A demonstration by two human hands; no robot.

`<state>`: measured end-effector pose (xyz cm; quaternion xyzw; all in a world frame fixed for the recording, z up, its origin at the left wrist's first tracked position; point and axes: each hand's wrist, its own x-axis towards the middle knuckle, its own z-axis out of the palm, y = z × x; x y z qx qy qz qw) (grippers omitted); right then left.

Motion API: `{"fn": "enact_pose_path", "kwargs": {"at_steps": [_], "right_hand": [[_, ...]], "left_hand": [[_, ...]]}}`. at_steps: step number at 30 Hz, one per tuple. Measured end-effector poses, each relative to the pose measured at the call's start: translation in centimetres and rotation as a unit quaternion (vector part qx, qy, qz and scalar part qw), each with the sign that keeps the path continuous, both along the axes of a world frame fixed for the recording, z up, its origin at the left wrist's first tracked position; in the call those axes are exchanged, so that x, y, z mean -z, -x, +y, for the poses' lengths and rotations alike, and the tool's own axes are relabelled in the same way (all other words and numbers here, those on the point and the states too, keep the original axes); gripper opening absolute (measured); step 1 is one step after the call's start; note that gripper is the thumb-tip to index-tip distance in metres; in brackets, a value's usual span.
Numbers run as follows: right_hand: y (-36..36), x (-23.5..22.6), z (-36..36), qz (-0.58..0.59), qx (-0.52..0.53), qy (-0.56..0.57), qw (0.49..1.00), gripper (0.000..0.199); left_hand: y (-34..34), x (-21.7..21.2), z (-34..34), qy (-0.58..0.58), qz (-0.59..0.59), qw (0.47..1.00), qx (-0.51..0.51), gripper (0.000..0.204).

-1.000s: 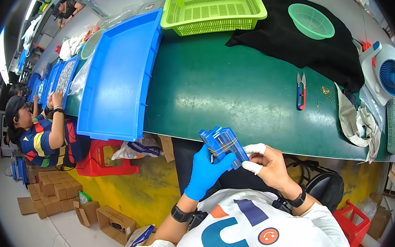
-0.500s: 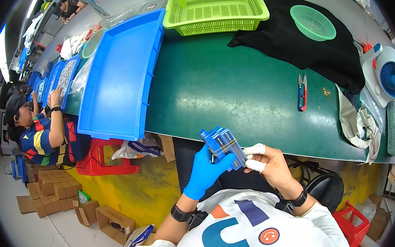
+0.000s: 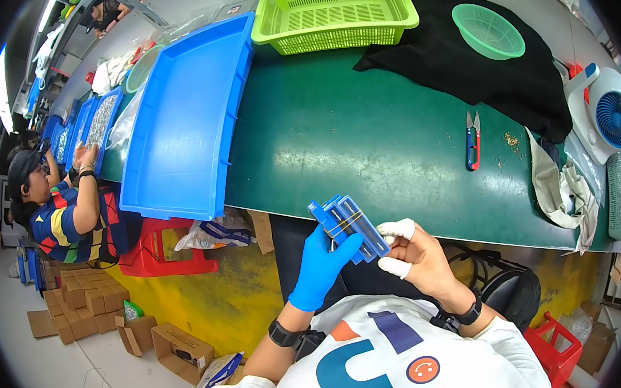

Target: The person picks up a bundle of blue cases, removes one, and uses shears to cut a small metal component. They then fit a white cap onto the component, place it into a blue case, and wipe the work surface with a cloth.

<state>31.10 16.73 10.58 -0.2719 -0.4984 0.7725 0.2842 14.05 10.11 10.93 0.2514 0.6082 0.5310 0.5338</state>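
My left hand [image 3: 315, 270], in a blue glove, is closed around a bundle of slim blue plastic cases [image 3: 357, 227] with clear faces. Yellowish rubber bands run round the bundle, which is held tilted just off the table's near edge. White finger covers sit on the thumb and fingertips of my right hand [image 3: 421, 258]. Its thumb and fingers are apart, beside the lower right end of the bundle, and I see nothing held between them. Whether a fingertip touches the cases I cannot tell.
A large blue tray [image 3: 181, 124] lies left on the green table [image 3: 306, 132]. A lime basket [image 3: 339, 42] and a green round basket [image 3: 489, 30], on black cloth [image 3: 447, 74], stand behind. Thread snips [image 3: 473, 141] and a fan [image 3: 607, 116] are right. A co-worker [image 3: 63, 206] sits left.
My right hand's fingers have moved off the bundle's end and spread apart. The bundle has turned slightly in my left hand, and the co-worker's hands have shifted a little.
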Motion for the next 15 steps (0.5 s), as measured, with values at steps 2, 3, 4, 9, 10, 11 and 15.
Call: {"fn": "enact_pose_path", "kwargs": {"at_steps": [2, 3, 4, 9, 10, 11, 15], "right_hand": [[0.0, 0.0, 0.0, -0.026, -0.001, -0.034, 0.999, 0.04], [-0.1, 0.0, -0.1, -0.053, -0.003, -0.069, 0.996, 0.041], [-0.1, 0.1, -0.1, -0.079, -0.004, -0.103, 0.991, 0.041], [-0.1, 0.1, -0.2, -0.087, 0.007, -0.145, 0.986, 0.039], [-0.2, -0.1, -0.1, -0.102, 0.008, -0.191, 0.976, 0.039], [-0.2, -0.4, -0.1, -0.117, 0.01, -0.237, 0.964, 0.038], [-0.8, -0.3, 0.0, -0.145, 0.02, -0.327, 0.934, 0.036]], "left_hand": [[-0.1, 0.1, 0.0, 0.0, -0.002, 1.0, -0.001, 0.037], [-0.1, 0.2, -0.1, 0.0, -0.004, 1.0, -0.002, 0.036], [-0.1, 0.3, -0.1, 0.001, -0.007, 1.0, -0.003, 0.036], [-0.4, 0.3, -0.2, -0.024, -0.004, 1.0, -0.01, 0.036], [-0.5, 0.3, -0.2, -0.026, 0.02, 0.999, -0.007, 0.037], [-0.5, 0.1, -0.2, -0.028, 0.044, 0.999, -0.004, 0.037], [0.7, 1.1, 0.0, -0.029, 0.034, 0.997, -0.057, 0.039]]}}
